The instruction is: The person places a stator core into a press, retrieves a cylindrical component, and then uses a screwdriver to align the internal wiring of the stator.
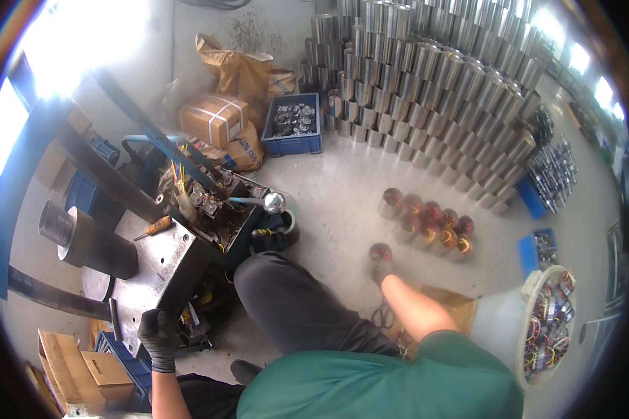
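Floor: pale grey (335, 202); metal sleeves (426, 105) stack high beyond it.
Far wall: blue crate (293, 145) beside sacks.
Right edge: pale bucket (493, 322) of wound parts.
Between hands: dark-trousered knee (276, 286).
Left hand (157, 335): curled near the steel plate (168, 255); contents unclear.
Right hand (382, 272): closed round a copper-wound cylinder (380, 251), near the wound-cylinder cluster (433, 230).

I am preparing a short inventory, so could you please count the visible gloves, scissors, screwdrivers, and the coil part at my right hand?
Gloves: 2
Scissors: 1
Screwdriver: 1
Coil part at right hand: 1
Total: 5
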`<state>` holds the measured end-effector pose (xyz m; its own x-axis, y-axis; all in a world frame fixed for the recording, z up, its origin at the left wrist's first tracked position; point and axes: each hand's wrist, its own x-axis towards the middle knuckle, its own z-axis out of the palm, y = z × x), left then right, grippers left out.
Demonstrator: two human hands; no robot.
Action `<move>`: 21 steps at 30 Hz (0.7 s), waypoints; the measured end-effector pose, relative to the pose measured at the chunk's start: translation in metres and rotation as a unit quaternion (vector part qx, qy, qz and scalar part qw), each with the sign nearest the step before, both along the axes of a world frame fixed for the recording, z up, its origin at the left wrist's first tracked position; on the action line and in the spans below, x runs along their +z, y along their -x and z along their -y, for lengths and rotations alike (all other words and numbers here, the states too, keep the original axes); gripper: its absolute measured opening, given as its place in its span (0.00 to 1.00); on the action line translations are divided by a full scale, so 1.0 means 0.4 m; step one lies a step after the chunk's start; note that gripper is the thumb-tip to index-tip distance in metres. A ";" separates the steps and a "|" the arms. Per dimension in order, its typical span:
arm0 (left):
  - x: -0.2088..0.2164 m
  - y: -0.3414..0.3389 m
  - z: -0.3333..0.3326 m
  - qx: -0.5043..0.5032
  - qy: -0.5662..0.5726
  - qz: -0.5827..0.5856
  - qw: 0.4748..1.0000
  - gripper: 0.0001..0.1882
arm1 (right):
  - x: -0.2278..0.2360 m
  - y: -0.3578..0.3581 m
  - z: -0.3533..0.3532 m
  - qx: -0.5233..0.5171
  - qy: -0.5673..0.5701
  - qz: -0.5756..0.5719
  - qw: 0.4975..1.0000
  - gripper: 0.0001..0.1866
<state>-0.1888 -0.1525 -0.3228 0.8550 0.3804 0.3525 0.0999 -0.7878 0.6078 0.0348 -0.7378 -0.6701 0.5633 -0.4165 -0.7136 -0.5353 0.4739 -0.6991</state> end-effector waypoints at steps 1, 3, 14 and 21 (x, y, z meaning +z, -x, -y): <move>0.017 -0.017 0.019 0.006 -0.012 0.019 1.000 0.14 | -0.135 -0.023 0.034 -0.077 -0.009 0.058 0.995 0.20; 0.046 -0.041 0.029 0.009 -0.028 0.036 0.999 0.14 | -0.251 -0.086 0.095 -0.313 -0.212 0.123 0.918 0.23; 0.125 0.208 -0.294 0.243 0.092 0.246 0.934 0.13 | -0.335 -0.340 0.252 -0.697 -0.684 0.202 0.068 0.23; 0.404 0.445 -0.107 0.266 0.194 0.103 0.939 0.11 | -0.076 -0.267 0.078 -0.520 -0.847 0.093 -0.057 0.17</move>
<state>-0.3669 -0.1095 -0.1612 0.4368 0.8680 0.2363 0.2659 -0.3755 0.8879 0.1416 -0.7691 -0.7004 0.9603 0.2131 -0.1800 0.2697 -0.5448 0.7940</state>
